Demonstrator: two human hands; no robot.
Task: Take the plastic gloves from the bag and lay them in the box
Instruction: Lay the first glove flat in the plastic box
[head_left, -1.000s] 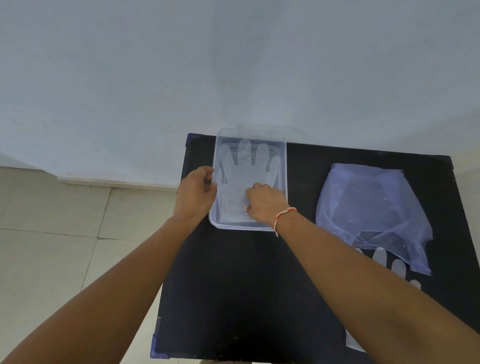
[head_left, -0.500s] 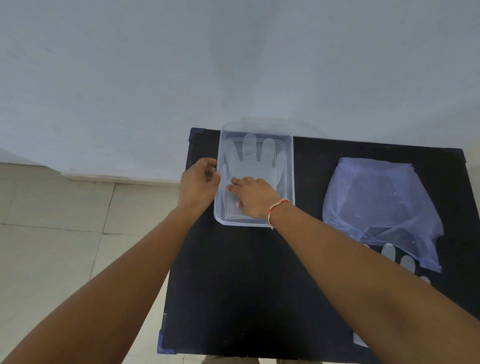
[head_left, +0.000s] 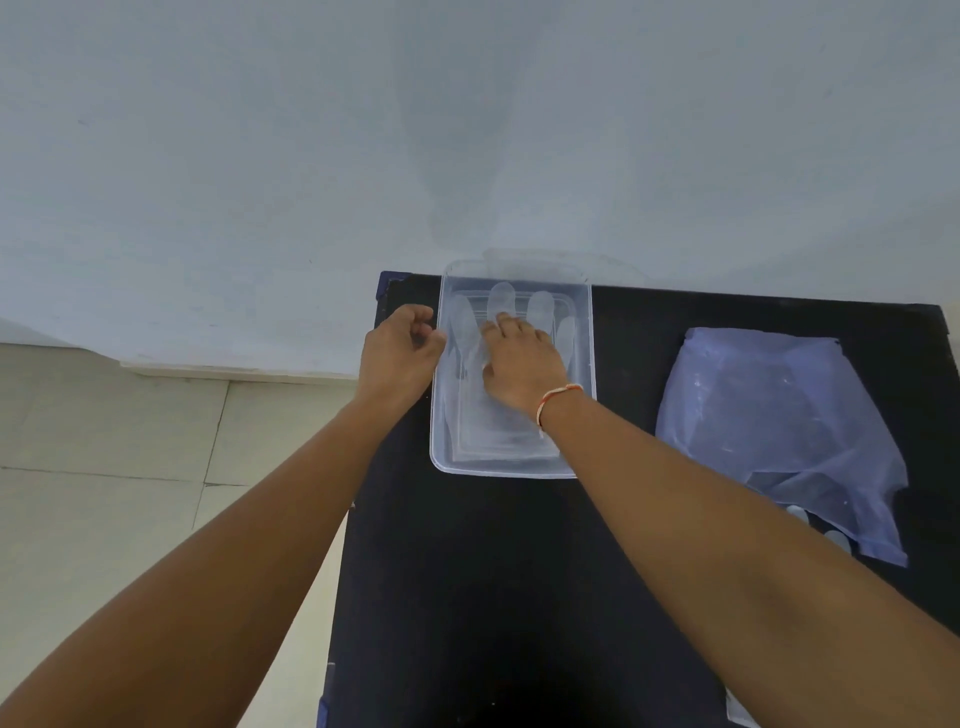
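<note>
Tiled floor (head_left: 104, 467) fills the far left of the view, pale and bare, meeting a light wall (head_left: 363, 130) that spans the top. Two bare forearms reach forward from the bottom edge over a black table (head_left: 493, 597).

The left hand (head_left: 402, 353) sits at the left rim of a clear plastic box (head_left: 519, 470), its fingers curled in and pinched against the box's edge. The box stands near the back left of the table, its long sides running away from the viewer.

Inside the box lies a see-through plastic glove (head_left: 540, 309), spread flat with its finger shapes pointing toward the wall. The right hand (head_left: 522, 366) rests palm down on top of this glove, fingers laid flat and close together, pressing on it and gripping nothing. A thin orange and white thread bracelet (head_left: 558, 397) circles the right wrist.

Farther right, well apart from the box, a pale bluish plastic bag (head_left: 779, 426) lies crumpled flat on the table. At its near edge, the fingertips of more gloves (head_left: 836, 540) peek out, partly hidden by the right forearm.
</note>
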